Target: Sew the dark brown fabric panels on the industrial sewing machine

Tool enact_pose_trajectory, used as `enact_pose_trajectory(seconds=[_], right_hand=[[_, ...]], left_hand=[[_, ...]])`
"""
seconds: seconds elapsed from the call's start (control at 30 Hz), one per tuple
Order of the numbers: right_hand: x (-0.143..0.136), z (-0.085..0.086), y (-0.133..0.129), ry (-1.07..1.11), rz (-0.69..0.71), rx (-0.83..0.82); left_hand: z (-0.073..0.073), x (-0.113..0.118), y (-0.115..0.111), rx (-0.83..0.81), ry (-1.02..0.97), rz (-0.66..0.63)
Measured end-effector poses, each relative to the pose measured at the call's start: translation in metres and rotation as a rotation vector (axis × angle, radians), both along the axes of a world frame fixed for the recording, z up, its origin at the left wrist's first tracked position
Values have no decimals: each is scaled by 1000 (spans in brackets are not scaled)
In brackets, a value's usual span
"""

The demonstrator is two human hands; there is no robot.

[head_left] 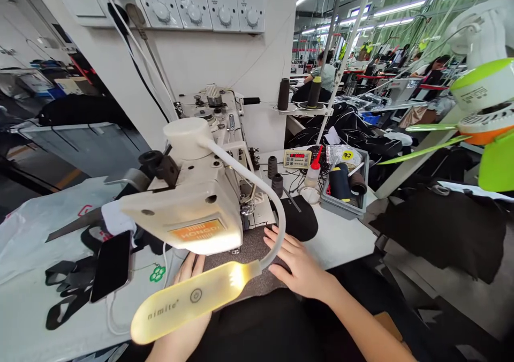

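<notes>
A piece of dark brown-grey fabric (252,247) lies on the bed of a white sewing machine (160,204), under its head. My right hand (299,265) rests flat on the fabric's right side, fingers stretched out and apart. On the left, the fingers of my left hand (191,265) lie extended at the fabric beside the machine head. A lit gooseneck lamp (193,300) hides much of that hand. The machine head and lamp cover part of the fabric, and the needle area is mostly out of sight. A black fabric piece (299,217) lies just beyond my right fingers.
To the right stand a grey tray (345,209) with thread spools, a red-tipped bottle (313,172) and a control box (297,158). A phone (112,265) and black straps (66,287) lie at left. A fan (482,121) hangs at right. Other people work farther back.
</notes>
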State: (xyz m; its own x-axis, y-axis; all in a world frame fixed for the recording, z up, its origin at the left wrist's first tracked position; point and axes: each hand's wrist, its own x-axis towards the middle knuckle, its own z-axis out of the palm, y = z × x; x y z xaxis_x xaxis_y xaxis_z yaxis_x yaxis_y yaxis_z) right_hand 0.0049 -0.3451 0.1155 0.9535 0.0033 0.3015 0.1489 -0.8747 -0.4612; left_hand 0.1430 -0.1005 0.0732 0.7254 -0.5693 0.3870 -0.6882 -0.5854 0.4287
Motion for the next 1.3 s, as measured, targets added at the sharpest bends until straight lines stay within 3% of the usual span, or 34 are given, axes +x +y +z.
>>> enact_pose_trajectory(seconds=[0.2,0.37,0.73,1.3], right_hand=[[10,-5,0,-28,10,-10],[14,-8,-1,-68,12,3],[13,-6,1,-100,6,17],[14,-6,1,-74,-9,1]], left_hand=[[-13,17,16,102,-110,-123],[-21,22,20,136,-217,-149],[-18,17,19,124,-123,-124],[-19,19,19,132,-167,-167]])
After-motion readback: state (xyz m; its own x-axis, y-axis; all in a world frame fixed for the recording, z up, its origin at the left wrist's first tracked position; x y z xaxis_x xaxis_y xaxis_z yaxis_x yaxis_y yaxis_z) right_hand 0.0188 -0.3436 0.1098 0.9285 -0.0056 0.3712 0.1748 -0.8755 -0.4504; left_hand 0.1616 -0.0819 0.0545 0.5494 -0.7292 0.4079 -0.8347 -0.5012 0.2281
